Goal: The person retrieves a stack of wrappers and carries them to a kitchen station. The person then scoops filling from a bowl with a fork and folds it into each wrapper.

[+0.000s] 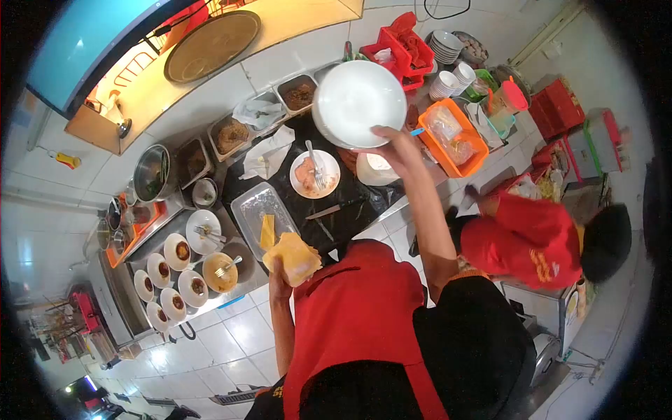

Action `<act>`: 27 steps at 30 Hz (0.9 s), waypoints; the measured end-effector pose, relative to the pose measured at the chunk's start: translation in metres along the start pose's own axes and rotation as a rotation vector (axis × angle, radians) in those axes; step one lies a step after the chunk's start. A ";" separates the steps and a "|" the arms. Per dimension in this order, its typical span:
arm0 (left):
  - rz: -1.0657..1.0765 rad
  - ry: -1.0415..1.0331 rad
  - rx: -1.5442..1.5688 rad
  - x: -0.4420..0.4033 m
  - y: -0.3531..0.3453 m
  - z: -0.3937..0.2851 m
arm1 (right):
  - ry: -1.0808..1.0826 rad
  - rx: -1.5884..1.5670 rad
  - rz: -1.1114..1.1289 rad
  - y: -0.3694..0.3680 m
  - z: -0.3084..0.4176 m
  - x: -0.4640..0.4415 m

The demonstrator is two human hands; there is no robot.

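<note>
My right hand (394, 148) is raised over the counter and grips the rim of a large white bowl (358, 98). Fingers of my left hand (278, 277) are wrapped around a folded yellow cloth (295, 257) close to my red apron. Behind the cloth lies a clear plastic tray (255, 208), with a narrow yellow strip (267, 231) at its near end. A white plate (332, 187) with pinkish food and a fork sits on the black work surface below the bowl. A knife (334, 210) lies just in front of that plate.
Several small white bowls (190, 287) with dark sauce stand at left. Metal food containers (231, 136) line the wall. An orange basket (458, 157) and stacked cups (448, 82) stand at right. A co-worker in a red shirt (525, 238) bends at my right.
</note>
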State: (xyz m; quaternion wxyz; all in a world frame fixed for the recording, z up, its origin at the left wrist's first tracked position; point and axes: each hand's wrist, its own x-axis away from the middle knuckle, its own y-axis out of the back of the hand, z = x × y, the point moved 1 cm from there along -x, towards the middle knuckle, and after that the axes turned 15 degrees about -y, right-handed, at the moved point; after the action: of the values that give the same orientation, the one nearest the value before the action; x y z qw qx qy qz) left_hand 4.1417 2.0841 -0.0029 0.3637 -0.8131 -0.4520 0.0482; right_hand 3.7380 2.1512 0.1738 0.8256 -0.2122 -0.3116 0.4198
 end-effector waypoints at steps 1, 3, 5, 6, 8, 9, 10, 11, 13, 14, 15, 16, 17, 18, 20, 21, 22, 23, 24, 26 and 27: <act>0.010 -0.008 -0.021 -0.002 -0.002 0.005 | 0.018 -0.036 -0.053 0.014 0.004 0.004; 0.090 0.021 -0.002 0.001 -0.034 -0.007 | 0.047 -0.069 -0.109 0.035 0.021 0.018; 0.162 0.035 0.015 0.000 -0.058 -0.005 | 0.085 -0.081 -0.136 0.050 0.041 0.027; 0.163 0.072 0.086 -0.001 -0.066 0.000 | 0.114 -0.126 -0.152 0.061 0.049 0.025; 0.170 0.141 0.184 -0.004 -0.075 0.008 | 0.106 -0.150 -0.195 0.087 0.071 0.022; 0.169 0.138 0.185 -0.007 -0.080 0.011 | 0.095 -0.175 -0.248 0.101 0.084 0.021; 0.137 0.132 0.154 -0.008 -0.086 0.013 | 0.135 -0.179 -0.231 0.122 0.093 0.012; 0.072 0.095 0.113 -0.013 -0.080 0.026 | 0.135 -0.175 -0.229 0.137 0.104 0.006; 0.075 0.068 0.071 -0.026 -0.052 0.056 | 0.215 -0.137 -0.225 0.170 0.133 -0.008; 0.021 0.023 0.045 -0.030 -0.063 0.062 | 0.195 -0.137 -0.218 0.202 0.146 -0.025; -0.038 -0.022 0.020 -0.033 -0.079 0.066 | 0.186 -0.123 -0.209 0.217 0.159 -0.035; 0.068 0.038 0.112 -0.039 -0.089 0.067 | 0.201 -0.144 -0.215 0.233 0.173 -0.044; 0.171 0.099 0.203 -0.041 -0.101 0.071 | 0.209 -0.166 -0.225 0.249 0.187 -0.053; 0.053 0.052 0.192 -0.042 -0.121 0.080 | 0.212 -0.202 -0.221 0.273 0.200 -0.070; -0.143 -0.039 0.130 -0.043 -0.145 0.102 | 0.239 -0.174 -0.248 0.311 0.225 -0.098; -0.139 -0.072 0.123 -0.044 -0.160 0.106 | 0.273 -0.147 -0.280 0.324 0.237 -0.110; -0.151 -0.075 0.118 -0.045 -0.172 0.109 | 0.333 -0.107 -0.289 0.336 0.247 -0.124; -0.126 -0.068 0.126 -0.047 -0.186 0.112 | 0.320 -0.107 -0.281 0.348 0.257 -0.138; -0.099 -0.065 0.137 -0.049 -0.198 0.117 | 0.306 -0.138 -0.281 0.361 0.267 -0.154; -0.179 -0.081 0.133 -0.054 -0.211 0.132 | 0.289 -0.180 -0.278 0.383 0.284 -0.183; -0.250 -0.082 0.127 -0.055 -0.214 0.139 | 0.283 -0.181 -0.269 0.392 0.291 -0.197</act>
State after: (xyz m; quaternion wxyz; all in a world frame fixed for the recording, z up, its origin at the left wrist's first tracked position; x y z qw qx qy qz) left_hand 3.9026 2.1877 0.0174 0.3987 -0.7233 -0.5602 0.0643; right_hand 3.2272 2.2331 0.0756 0.8873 -0.2986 -0.2545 0.2424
